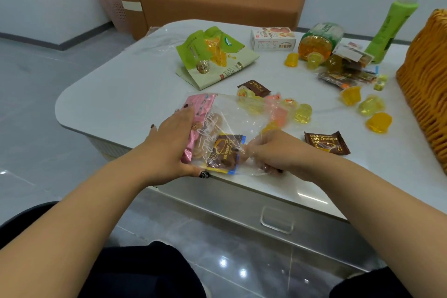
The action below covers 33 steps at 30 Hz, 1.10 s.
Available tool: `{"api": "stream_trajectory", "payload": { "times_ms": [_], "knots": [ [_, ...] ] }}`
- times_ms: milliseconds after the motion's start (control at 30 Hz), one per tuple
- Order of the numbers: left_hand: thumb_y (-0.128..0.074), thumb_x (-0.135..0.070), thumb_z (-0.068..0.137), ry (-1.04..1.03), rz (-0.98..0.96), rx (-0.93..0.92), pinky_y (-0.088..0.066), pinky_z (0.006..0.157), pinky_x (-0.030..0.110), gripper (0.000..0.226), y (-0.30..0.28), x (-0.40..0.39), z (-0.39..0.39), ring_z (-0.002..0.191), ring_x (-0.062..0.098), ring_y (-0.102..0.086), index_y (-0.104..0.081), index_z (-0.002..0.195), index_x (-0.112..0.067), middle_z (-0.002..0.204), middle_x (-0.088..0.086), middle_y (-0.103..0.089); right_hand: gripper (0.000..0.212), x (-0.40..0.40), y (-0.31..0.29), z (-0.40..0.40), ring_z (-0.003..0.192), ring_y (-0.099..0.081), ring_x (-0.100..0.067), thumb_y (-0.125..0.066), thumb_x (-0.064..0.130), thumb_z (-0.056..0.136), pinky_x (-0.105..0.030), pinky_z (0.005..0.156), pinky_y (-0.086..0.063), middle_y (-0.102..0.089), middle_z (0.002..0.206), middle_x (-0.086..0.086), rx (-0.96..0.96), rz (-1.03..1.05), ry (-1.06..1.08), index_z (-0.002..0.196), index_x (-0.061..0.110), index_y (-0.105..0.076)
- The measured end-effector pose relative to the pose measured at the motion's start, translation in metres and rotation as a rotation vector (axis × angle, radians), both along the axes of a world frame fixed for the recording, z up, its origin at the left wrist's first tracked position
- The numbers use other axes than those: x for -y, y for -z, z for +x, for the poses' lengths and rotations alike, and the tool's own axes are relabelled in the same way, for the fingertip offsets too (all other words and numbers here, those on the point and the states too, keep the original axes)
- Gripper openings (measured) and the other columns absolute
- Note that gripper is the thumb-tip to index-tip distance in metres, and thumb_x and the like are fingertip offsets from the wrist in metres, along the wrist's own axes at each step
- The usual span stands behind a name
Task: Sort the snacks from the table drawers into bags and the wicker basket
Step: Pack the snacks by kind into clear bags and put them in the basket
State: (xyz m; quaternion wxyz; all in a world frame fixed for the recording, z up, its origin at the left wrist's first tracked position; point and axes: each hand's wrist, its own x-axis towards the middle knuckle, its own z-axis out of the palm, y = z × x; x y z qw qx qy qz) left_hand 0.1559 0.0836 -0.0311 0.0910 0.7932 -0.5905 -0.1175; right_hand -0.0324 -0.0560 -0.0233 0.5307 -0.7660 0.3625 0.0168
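Observation:
A clear plastic bag (244, 116) lies on the white table (121, 84) near its front edge. Inside it are a pink packet (200, 104) and a brown tart wrapper (223, 152). My left hand (174, 143) grips the bag's left side over the pink packet. My right hand (268, 152) is inside the bag's open mouth, fingers curled; what it holds is hidden by the plastic. Another brown tart wrapper (326, 143) lies just right of my right hand. Several yellow jelly cups (377, 121) are scattered across the table. The orange wicker basket (425, 84) stands at the right edge.
A green snack pouch (212, 55), a white box (273, 38), a toppled jar of jelly cups (319, 41) and a green bottle (391, 24) stand further back. A shut drawer with a clear handle (275, 222) faces me. A brown sofa (217, 2) is behind the table.

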Motion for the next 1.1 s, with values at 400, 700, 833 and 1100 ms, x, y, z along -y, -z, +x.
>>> {"api": "stream_trajectory", "payload": {
  "times_ms": [400,700,833,1100],
  "knots": [
    [-0.049,-0.089,0.038,-0.068,0.205,0.158,0.015,0.112,0.062,0.149,-0.007,0.005,-0.022,0.141,0.023,0.037,0.044,0.138,-0.029,0.155,-0.001,0.038,0.062,0.030,-0.015,-0.072,0.047,-0.049,-0.016,-0.040,0.056,0.093,-0.021,0.046,-0.036,-0.062,0.059,-0.011,0.222,-0.020,0.127,0.078,0.007,-0.076],
    [-0.084,-0.067,0.048,-0.049,0.214,0.092,0.006,0.113,0.063,0.154,-0.015,0.015,-0.026,0.142,0.026,0.036,0.054,0.116,-0.048,0.151,-0.006,0.043,0.048,0.084,0.012,-0.105,0.121,-0.044,-0.022,-0.065,0.032,0.087,-0.025,0.095,-0.032,-0.051,0.122,-0.002,-0.185,-0.681,0.038,0.133,0.025,-0.054],
    [-0.086,-0.060,0.052,-0.051,0.199,0.050,0.005,0.115,0.063,0.151,-0.014,0.015,-0.017,0.146,0.023,0.027,0.049,0.119,-0.054,0.156,-0.010,0.034,0.035,0.085,-0.001,-0.102,0.085,-0.050,-0.012,-0.073,0.035,0.081,-0.024,0.067,-0.037,-0.046,0.094,0.004,-0.218,-0.672,0.042,0.113,0.028,-0.062],
    [-0.063,-0.080,0.037,0.058,0.055,-0.070,-0.014,0.118,0.033,0.137,-0.007,0.008,0.006,0.149,0.011,-0.002,0.008,0.149,-0.047,0.159,-0.022,0.005,0.019,0.056,-0.022,-0.082,0.065,-0.062,-0.014,-0.068,0.030,0.086,-0.021,0.048,-0.045,-0.068,0.082,-0.004,0.032,-0.284,0.262,0.085,0.012,-0.065]
  ]
}}
